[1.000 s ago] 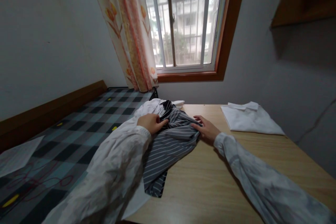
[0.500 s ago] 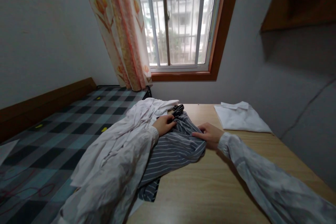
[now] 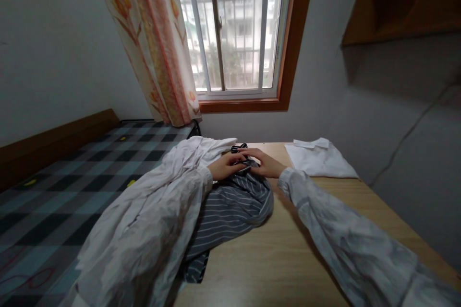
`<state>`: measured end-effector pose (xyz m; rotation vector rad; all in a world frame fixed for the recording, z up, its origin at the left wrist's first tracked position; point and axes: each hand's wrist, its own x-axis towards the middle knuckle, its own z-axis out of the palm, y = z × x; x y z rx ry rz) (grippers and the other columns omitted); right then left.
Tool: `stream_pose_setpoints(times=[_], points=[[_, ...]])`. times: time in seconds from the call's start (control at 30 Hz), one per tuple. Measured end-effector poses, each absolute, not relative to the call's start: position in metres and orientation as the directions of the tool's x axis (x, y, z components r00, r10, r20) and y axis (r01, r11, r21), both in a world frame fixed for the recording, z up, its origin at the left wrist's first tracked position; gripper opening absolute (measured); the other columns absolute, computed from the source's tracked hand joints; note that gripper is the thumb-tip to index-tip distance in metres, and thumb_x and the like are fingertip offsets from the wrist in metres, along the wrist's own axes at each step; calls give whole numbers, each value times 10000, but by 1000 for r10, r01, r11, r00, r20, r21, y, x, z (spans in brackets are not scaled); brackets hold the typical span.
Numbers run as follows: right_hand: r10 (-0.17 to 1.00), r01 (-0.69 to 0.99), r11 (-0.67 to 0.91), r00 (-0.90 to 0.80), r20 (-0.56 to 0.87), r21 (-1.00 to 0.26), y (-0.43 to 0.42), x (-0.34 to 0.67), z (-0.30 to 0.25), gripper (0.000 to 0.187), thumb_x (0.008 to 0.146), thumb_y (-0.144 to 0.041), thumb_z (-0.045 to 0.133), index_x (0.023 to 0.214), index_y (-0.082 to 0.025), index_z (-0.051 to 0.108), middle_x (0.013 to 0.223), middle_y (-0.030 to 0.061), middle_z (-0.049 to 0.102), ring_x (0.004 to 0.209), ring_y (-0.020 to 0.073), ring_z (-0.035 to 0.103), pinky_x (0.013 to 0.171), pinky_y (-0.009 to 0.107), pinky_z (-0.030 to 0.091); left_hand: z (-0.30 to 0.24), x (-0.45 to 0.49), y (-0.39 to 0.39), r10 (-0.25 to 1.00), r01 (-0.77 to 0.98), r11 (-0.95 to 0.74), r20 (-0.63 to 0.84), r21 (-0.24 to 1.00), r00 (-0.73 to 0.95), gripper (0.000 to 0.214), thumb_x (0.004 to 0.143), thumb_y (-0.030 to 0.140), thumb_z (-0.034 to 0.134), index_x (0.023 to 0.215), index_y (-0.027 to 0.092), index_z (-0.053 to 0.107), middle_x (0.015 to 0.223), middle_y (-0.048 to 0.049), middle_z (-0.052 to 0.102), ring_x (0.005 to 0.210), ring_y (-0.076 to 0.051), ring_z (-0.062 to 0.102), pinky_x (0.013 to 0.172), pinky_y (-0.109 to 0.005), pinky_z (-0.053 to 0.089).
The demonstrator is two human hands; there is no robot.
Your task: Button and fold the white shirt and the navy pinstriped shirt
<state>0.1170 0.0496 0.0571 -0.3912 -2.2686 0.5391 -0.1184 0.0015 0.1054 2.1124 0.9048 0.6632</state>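
A dark grey garment with white stripes (image 3: pixel 230 211), probably a shirt, lies bunched on the wooden table (image 3: pixel 273 259). At its far end, my left hand (image 3: pixel 227 165) pinches the bunched cloth. My right hand (image 3: pixel 264 162) has its fingers closed on the same gathered part, fingertips close to those of the left. Part of the gripped cloth is hidden under the fingers. A rumpled white garment (image 3: pixel 190 153) lies to the left, partly beneath my left sleeve.
A folded white shirt (image 3: pixel 320 158) rests at the table's far right. Left of the table is a bed with a checked cover (image 3: pixel 90 168). A window (image 3: pixel 230 33) with a flowered curtain (image 3: pixel 151 48) is ahead, and a wooden shelf (image 3: pixel 403 5) hangs upper right.
My right hand has moved left and away from me, from the garment's right edge to the gathered part beside my left hand. The view has turned slightly right.
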Motion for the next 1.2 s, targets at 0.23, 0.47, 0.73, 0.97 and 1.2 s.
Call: stream_pose_setpoints(times=[0.23, 0.47, 0.73, 0.97, 1.2], points=[[459, 139, 849, -674, 579, -511, 41, 94, 58, 179, 856, -262, 718, 1018, -229, 784, 1161, 97, 783, 1152, 300, 682, 1094, 484, 508, 124, -164, -8, 818, 527, -470, 125, 708, 561, 415, 890, 576, 747, 989, 176, 794, 956, -65, 794, 951, -258, 703, 916, -360, 531], [590, 141, 689, -678, 438, -711, 37, 103, 71, 190, 870, -300, 664, 978, -183, 767, 918, 23, 758, 883, 217, 668, 875, 340, 512, 124, -185, -9, 872, 604, -462, 210, 649, 442, 400, 914, 556, 686, 1006, 183, 796, 882, -30, 788, 827, -207, 693, 797, -297, 522], [626, 203, 661, -680, 382, -722, 45, 111, 84, 319, 835, -470, 795, 985, -194, 742, 877, 3, 734, 794, 192, 644, 751, 297, 499, 136, -186, -9, 866, 652, -499, 337, 570, 369, 323, 893, 394, 625, 1080, 177, 774, 862, -38, 771, 837, -209, 706, 809, -301, 542], [718, 614, 601, -696, 6, -512, 65, 157, 93, 348, 755, -543, 868, 843, -208, 843, 738, 23, 776, 696, 218, 691, 646, 300, 474, 143, -227, -6, 871, 770, -455, 405, 447, 280, 368, 917, 462, 593, 1096, 200, 781, 978, -46, 790, 935, -233, 725, 904, -321, 537], [778, 649, 417, -616, -118, -636, 65, 190, 108, 724, 765, -885, 708, 885, -187, 857, 811, 63, 781, 798, 259, 695, 772, 357, 529, 130, -276, 7, 878, 825, -354, 460, 441, 131, 455, 900, 580, 608, 1070, 199, 790, 926, -67, 798, 889, -263, 725, 840, -332, 528]])
